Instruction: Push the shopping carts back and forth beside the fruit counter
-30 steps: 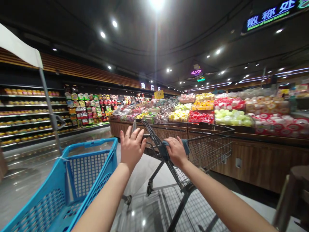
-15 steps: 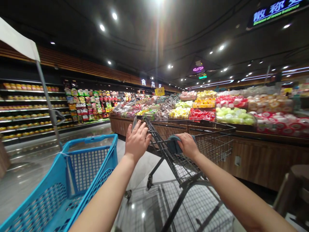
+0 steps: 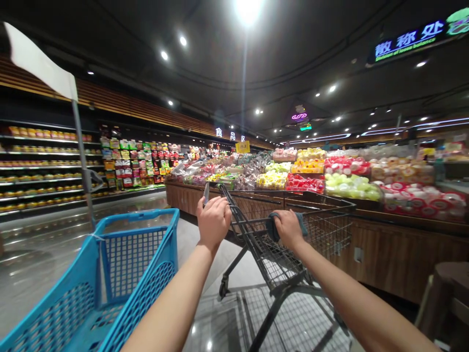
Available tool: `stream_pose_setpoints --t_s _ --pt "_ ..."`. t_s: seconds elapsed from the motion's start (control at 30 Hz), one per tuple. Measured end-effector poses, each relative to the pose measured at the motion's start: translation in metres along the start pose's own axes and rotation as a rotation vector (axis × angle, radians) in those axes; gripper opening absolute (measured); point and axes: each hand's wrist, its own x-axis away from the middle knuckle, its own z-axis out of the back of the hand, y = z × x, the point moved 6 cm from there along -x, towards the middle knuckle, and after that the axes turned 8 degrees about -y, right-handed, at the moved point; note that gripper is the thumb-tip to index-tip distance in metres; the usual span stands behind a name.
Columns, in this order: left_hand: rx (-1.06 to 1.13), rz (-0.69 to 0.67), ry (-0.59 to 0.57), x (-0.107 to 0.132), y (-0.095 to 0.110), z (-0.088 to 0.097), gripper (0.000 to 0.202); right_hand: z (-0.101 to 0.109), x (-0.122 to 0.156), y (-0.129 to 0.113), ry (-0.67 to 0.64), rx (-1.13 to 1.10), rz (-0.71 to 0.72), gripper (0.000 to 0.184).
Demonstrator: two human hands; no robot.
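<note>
A grey metal shopping cart (image 3: 282, 274) stands in front of me, at an angle. My left hand (image 3: 215, 220) has its fingers curled over the near left end of the cart's handle. A dark blue-grey cloth (image 3: 271, 227) is bunched in my right hand (image 3: 288, 229), which presses it around the cart's bar further right. The underside of both grips is hidden by the hands.
At the left is a blue plastic basket cart (image 3: 172, 234), with a white flag (image 3: 42, 61) on a pole behind it. Wood-panelled counters (image 3: 388, 259) of packaged snacks lie beyond the cart. A brown stool (image 3: 447, 288) stands at lower right.
My left hand has gone from fingers stretched out to curled round the cart's handle. The right hand, with the cloth, has slid a little to the right along the bar.
</note>
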Motion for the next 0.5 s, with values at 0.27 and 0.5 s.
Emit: stream_pose_setpoints --t_s 0.27,0.5 --pt "0.007 -0.017 0.010 0.002 -0.013 0.008 0.030 -0.026 0.003 -0.093 -0.014 -0.012 0.175 0.035" --pt "-0.068 -0.089 -0.006 0.007 -0.029 0.016 0.029 -0.018 0.011 -0.048 -0.076 0.052 0.292 0.039"
